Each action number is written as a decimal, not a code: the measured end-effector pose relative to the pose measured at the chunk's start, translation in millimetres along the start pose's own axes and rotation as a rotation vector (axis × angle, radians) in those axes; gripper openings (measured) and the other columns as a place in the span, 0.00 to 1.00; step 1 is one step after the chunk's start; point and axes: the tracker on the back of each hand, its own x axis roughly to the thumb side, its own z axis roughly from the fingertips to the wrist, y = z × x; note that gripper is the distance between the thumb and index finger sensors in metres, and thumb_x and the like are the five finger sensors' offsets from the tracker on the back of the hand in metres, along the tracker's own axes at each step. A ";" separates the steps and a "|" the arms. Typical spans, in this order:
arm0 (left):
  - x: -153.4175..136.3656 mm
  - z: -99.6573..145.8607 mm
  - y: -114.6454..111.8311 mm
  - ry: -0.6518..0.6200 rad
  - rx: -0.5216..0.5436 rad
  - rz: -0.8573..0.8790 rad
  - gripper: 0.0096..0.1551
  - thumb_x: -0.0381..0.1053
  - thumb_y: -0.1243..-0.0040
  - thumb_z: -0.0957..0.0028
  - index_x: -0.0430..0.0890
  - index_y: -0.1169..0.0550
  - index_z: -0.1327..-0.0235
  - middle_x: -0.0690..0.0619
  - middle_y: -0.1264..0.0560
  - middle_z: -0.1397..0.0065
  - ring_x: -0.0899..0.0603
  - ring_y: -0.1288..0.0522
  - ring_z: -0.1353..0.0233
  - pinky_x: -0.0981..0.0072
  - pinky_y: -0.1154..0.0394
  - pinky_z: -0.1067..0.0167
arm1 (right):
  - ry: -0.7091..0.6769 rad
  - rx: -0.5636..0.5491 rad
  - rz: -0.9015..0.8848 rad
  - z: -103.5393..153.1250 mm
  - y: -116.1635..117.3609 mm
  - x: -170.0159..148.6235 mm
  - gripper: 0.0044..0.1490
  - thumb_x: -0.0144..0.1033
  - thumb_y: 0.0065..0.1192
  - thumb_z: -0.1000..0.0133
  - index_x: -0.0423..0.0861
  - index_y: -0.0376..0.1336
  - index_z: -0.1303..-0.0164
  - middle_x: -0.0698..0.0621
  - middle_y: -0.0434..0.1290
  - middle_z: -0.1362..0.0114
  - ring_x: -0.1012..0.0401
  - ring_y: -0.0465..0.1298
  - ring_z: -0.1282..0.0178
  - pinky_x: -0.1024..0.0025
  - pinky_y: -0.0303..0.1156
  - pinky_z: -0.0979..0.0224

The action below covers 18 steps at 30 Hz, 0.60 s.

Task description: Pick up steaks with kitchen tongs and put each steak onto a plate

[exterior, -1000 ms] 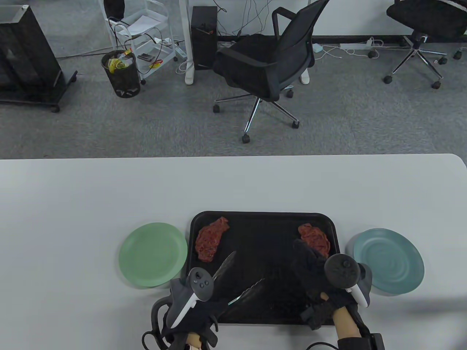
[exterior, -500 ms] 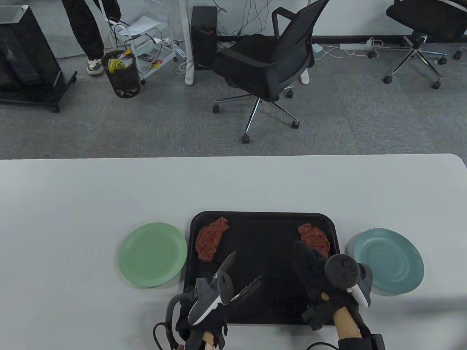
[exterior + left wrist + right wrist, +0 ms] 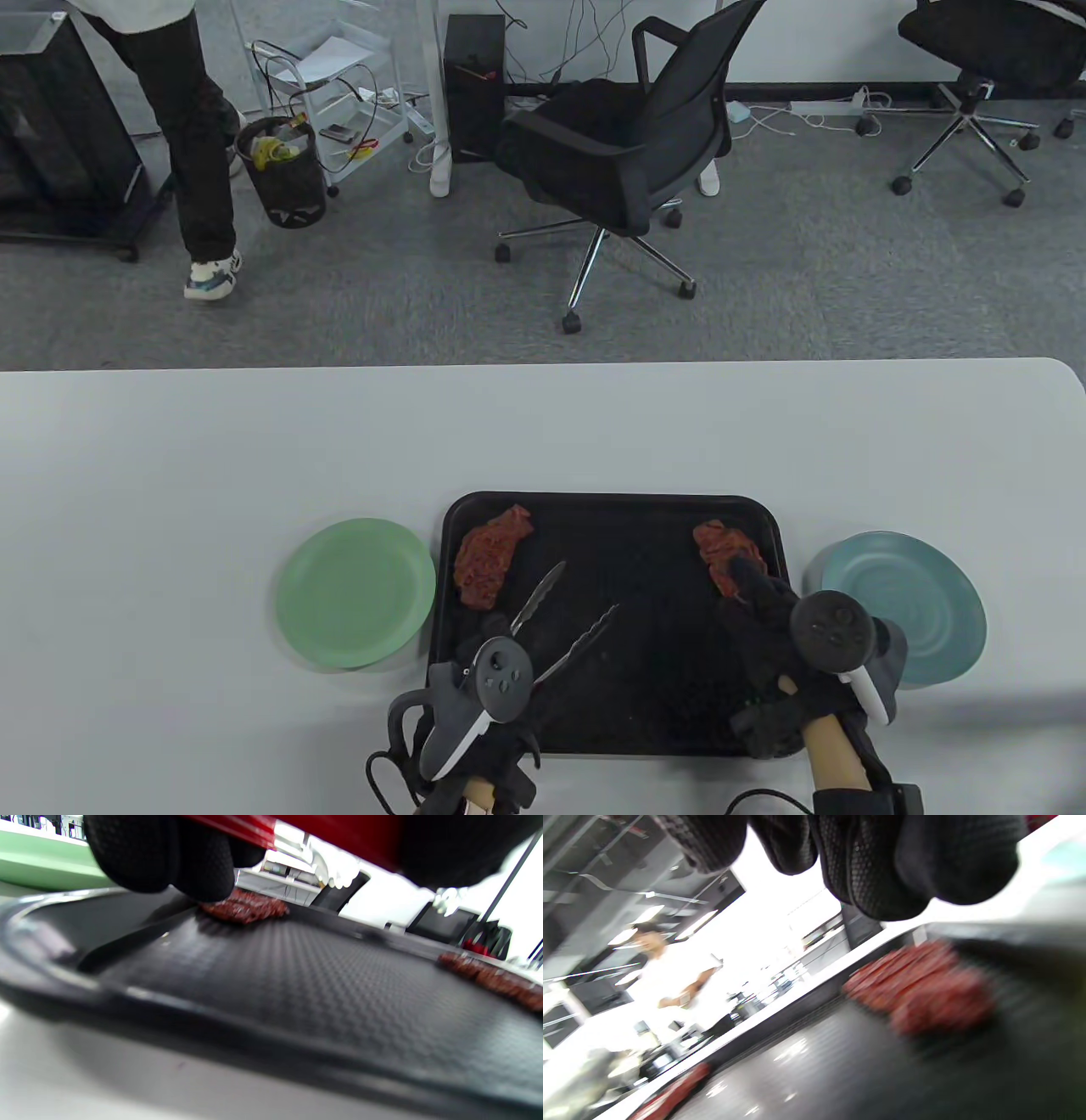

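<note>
Left hand (image 3: pixel 475 722) grips the tongs (image 3: pixel 551 624) over the black tray (image 3: pixel 611 509), both arms spread apart beside the left steak (image 3: pixel 490 556). Right hand (image 3: pixel 780 645), fingers extended, reaches over the right steak (image 3: pixel 721 548). 2 bare plates flank the tray: green plate (image 3: pixel 356 592), blue plate (image 3: pixel 908 607).

Grey carpet floor (image 3: pixel 806 280); black office chair (image 3: pixel 619 153) mid-room; white wire cart (image 3: pixel 339 93) beside mesh bin (image 3: pixel 282 174); person (image 3: pixel 182 127) standing left.
</note>
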 end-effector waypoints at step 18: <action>1.0 -0.5 0.3 -0.009 -0.002 0.055 0.60 0.68 0.34 0.64 0.40 0.41 0.24 0.36 0.33 0.32 0.30 0.25 0.43 0.48 0.24 0.48 | 0.848 -0.036 0.509 0.4 -80.1 -142.7 0.58 0.60 0.57 0.52 0.38 0.45 0.21 0.27 0.61 0.26 0.41 0.72 0.47 0.56 0.75 0.53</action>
